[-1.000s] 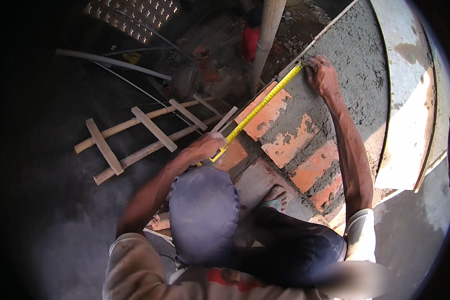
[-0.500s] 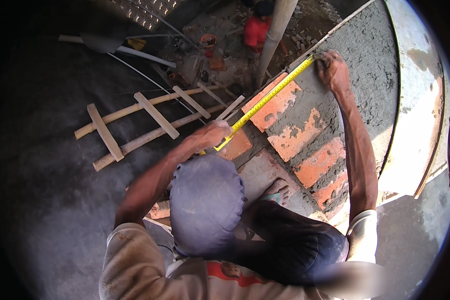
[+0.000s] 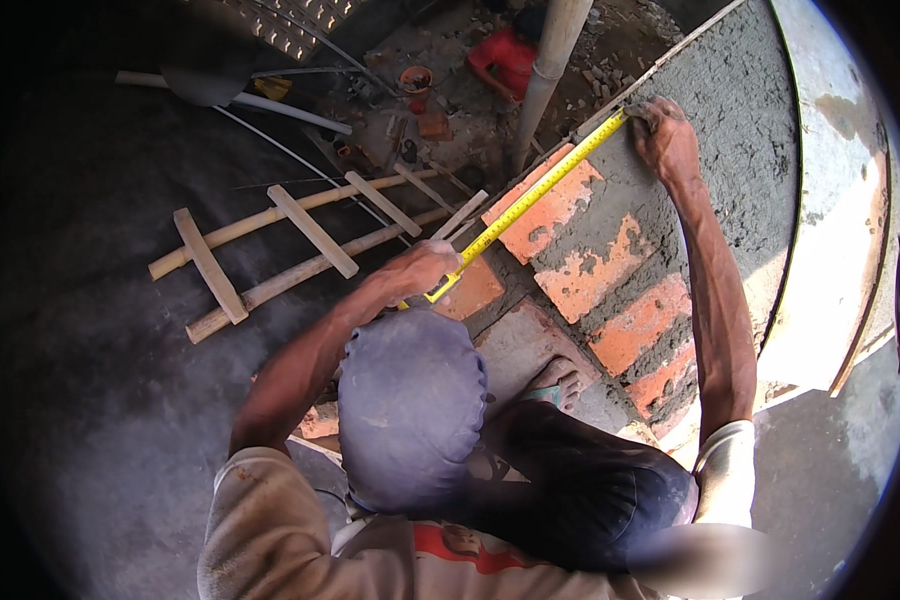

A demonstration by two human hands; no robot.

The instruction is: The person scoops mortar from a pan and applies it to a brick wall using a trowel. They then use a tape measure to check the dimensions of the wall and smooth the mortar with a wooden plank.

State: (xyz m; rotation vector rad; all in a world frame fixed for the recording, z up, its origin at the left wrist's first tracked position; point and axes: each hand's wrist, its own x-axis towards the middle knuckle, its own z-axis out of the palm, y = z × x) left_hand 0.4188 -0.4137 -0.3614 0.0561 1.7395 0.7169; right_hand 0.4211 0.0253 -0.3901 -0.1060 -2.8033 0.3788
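Note:
My left hand [image 3: 425, 270] is closed around the case end of a yellow tape measure [image 3: 535, 195], low on the left of the stepped brickwork. The blade stretches up to the right to my right hand [image 3: 668, 140], whose bent fingers grip its far end at the mortar near a board edge. Below the tape are orange bricks [image 3: 582, 280] partly coated in grey mortar, and wet grey mortar [image 3: 730, 120] covers the upper part. My sandalled foot [image 3: 555, 385] is on a lower pale step, beside a rounded grey-blue shape [image 3: 410, 400] that I cannot make out.
A bamboo ladder [image 3: 260, 290] lies at left above dark floor. Below, a person in red [image 3: 500, 70] is beside a bamboo pole [image 3: 550, 60], rubble, an orange bucket [image 3: 415, 85] and pipes [image 3: 290, 115]. Pale curved boards [image 3: 830, 230] border the mortar at right.
Since the first frame the view has shifted slightly, with both hands and tape appearing a little higher and further right. The person in red has bent further toward the left.

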